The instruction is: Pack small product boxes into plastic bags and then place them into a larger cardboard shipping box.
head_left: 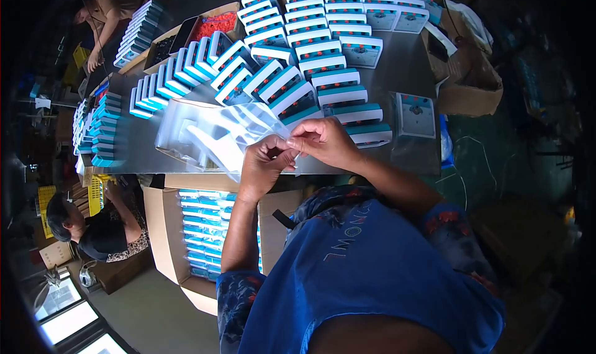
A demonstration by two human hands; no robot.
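Note:
My left hand (267, 163) and my right hand (323, 142) meet at the table's near edge, with their fingertips pinching the corner of a clear plastic bag (253, 121). The bag spreads to the left over a shallow cardboard box (174, 116) that holds more clear plastic. Rows of small white and teal boxes (333, 79) with red dots stand just beyond my hands. One such box (416, 115) lies apart at the right, apparently inside clear plastic. Part of the pinched bag edge is hidden behind my fingers.
An open carton (163, 233) of bagged teal boxes stands below the table edge. Small red parts (216, 25) and black parts (160, 49) fill trays at the back. Another cardboard box (470, 84) is at the right. One co-worker (100, 233) sits left; another (109, 14) leans in at the far left.

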